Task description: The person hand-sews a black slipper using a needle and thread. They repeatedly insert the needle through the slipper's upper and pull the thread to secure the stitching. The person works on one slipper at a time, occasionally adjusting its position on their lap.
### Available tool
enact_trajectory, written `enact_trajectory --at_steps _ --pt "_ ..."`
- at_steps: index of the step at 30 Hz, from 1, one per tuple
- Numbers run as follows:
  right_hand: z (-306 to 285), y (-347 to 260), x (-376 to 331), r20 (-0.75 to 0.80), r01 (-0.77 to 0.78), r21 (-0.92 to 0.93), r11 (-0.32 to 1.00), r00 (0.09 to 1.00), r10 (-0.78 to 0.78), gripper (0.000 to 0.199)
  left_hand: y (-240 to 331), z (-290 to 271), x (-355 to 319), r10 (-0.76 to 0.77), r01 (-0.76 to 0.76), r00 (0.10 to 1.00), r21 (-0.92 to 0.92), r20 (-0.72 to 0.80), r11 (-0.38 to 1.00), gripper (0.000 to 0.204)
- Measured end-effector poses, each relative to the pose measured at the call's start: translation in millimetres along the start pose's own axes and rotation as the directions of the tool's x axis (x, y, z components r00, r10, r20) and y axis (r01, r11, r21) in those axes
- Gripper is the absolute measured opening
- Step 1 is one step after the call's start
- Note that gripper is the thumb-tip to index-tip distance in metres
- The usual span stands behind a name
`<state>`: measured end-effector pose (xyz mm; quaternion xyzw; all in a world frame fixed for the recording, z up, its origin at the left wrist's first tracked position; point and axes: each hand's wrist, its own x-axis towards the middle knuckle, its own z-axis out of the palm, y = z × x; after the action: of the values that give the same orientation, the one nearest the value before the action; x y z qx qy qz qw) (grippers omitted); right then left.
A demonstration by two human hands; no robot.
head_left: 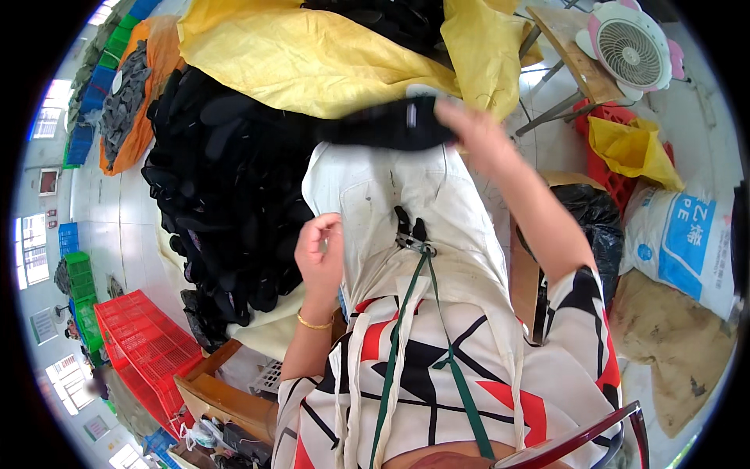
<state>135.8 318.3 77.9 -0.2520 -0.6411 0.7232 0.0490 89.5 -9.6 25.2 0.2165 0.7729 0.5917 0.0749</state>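
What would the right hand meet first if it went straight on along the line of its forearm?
The right hand would probably meet the yellow woven sack first, though motion blur and unclear depth leave this uncertain.

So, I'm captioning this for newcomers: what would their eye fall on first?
The big heap of black pieces left of the pale apron stands out first. Next comes the bright yellow sheeting beyond it. The blurred right hand holds a black piece over the apron's far end.
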Motion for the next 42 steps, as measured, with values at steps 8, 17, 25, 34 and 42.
enact_trajectory --at_steps 8,17,25,34,42 --pt "9 -24 79 -0.037 0.149 -0.035 0.988 0.988 -0.150 0.044 -44 -8 4 -0.045 0.034 0.999 0.603 0.003 0.797 0.031" --pt "10 83 0 0.055 -0.110 -0.038 0.993 0.992 0.112 0.027 -69 -14 24 0.004 -0.089 0.995 0.822 0.104 0.562 0.020" --pt "23 110 -21 0.057 -0.104 0.000 0.995 0.993 0.104 0.023 -32 68 43 0.163 -0.555 0.758 0.493 0.632 0.670 0.020" --pt "28 122 -45 0.071 -0.074 -0.070 0.995 0.994 0.079 0.031 -44 55 67 -0.330 0.345 0.810 0.061 0.485 0.937 0.024" --pt "55 108 -38 0.502 -0.593 0.327 0.735 0.768 0.397 0.058 -35 39 42 -0.243 0.335 0.908 -0.245 0.340 0.910 0.012"
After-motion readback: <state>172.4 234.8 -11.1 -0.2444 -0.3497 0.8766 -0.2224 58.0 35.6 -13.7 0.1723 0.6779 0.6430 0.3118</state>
